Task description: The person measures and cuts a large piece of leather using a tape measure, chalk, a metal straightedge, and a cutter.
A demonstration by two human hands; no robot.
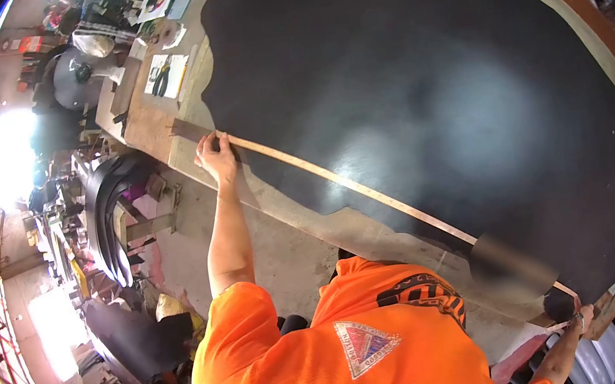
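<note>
Tape (353,185): one was stretched, upper left to lower right.
Sheet (415,61): one, crossed.
Left hand (218,159): tape pinched.
Right hand (584,319): tape gripped.

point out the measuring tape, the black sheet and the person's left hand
measuring tape (353,185): head view, midway along its stretched strip
black sheet (427,98): head view, middle of its upper surface
left hand (218,158): head view, middle of the hand

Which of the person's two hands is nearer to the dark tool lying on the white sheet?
The left hand, at the upper-left end of the long pale strip. The right hand is near the opposite end, much farther from the tool.
</note>
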